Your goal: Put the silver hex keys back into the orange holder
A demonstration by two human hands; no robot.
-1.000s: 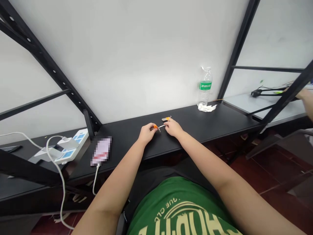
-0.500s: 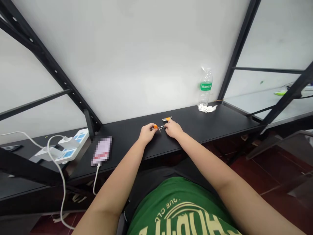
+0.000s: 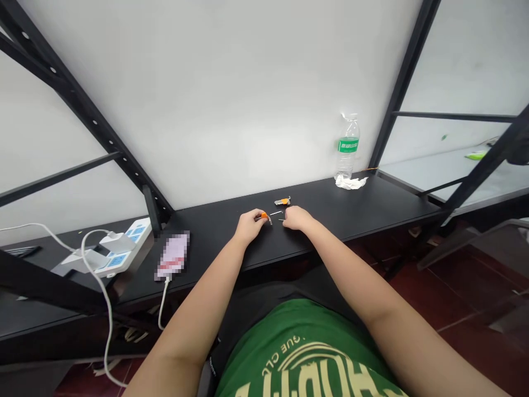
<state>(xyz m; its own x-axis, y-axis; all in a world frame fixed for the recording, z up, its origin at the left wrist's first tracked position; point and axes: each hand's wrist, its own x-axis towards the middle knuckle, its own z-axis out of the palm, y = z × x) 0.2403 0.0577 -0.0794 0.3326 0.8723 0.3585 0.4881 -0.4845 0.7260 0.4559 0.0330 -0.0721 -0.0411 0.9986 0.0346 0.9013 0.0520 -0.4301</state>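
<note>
My left hand [image 3: 249,225] rests on the black shelf-desk [image 3: 363,207], its fingers pinched on a small orange-and-metal part [image 3: 263,216]. My right hand [image 3: 296,217] lies just to the right of it, fingers curled round a thin metal pin whose tip [image 3: 281,220] shows at the fingertips. A second thin metal pin [image 3: 275,213] lies loose on the desk between the hands. A little farther back sits another small orange-and-metal piece [image 3: 282,201], untouched.
A plastic water bottle [image 3: 346,146] with a green label stands at the back right beside a crumpled tissue [image 3: 349,182]. A phone [image 3: 172,255] on a cable and a white power strip [image 3: 111,249] lie at the left. Black metal frame bars [image 3: 403,82] flank the desk.
My right hand has drawn back slightly from the far orange piece, now holding a thin pin. A second thin pin lies loose between the hands. The person's arm at far right is gone from view.
</note>
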